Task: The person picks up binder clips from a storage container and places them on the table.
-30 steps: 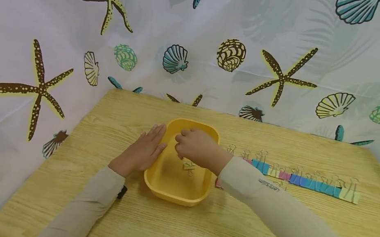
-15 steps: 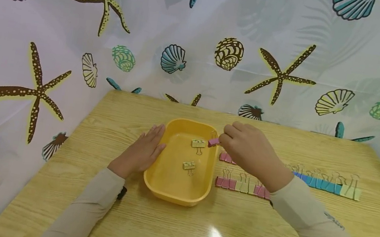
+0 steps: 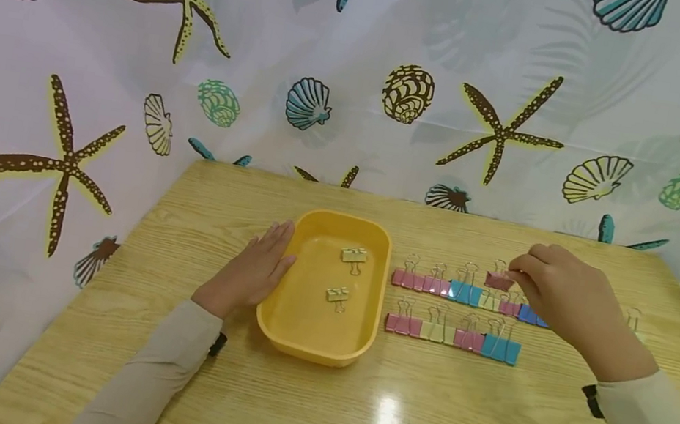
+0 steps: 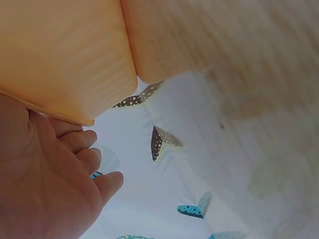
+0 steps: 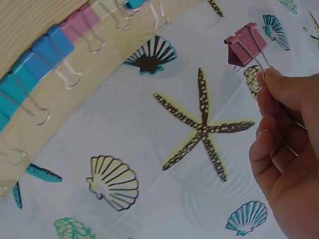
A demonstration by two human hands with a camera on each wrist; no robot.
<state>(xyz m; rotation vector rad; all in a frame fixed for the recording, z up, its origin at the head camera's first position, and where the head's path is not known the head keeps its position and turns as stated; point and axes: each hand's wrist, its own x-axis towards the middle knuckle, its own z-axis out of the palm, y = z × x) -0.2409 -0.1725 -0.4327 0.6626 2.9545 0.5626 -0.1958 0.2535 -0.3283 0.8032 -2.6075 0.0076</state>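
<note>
A pink binder clip (image 5: 245, 45) hangs from my right hand (image 3: 573, 301), whose thumb and fingertips pinch one wire handle. In the head view that hand is over the back row of binder clips (image 3: 463, 293). The front row of clips (image 3: 437, 332), in pink, pale yellow and blue, lies nearer me. My left hand (image 3: 251, 265) rests with straight fingers against the left side of a yellow tray (image 3: 314, 349); the left wrist view shows the fingers (image 4: 89, 159) beside its wall. Inside the tray lie two pale yellow binder clips, one farther back (image 3: 354, 255) and one nearer (image 3: 337, 295).
The wooden table (image 3: 295, 412) reaches back to a white curtain (image 3: 366, 46) printed with shells and starfish. Both clip rows stand to the right of the tray, handles upward. My right hand and forearm cover part of the back row.
My right hand has come out of the tray with the pink binder clip and travelled right, over the back row. The left hand stays at the tray's side.
</note>
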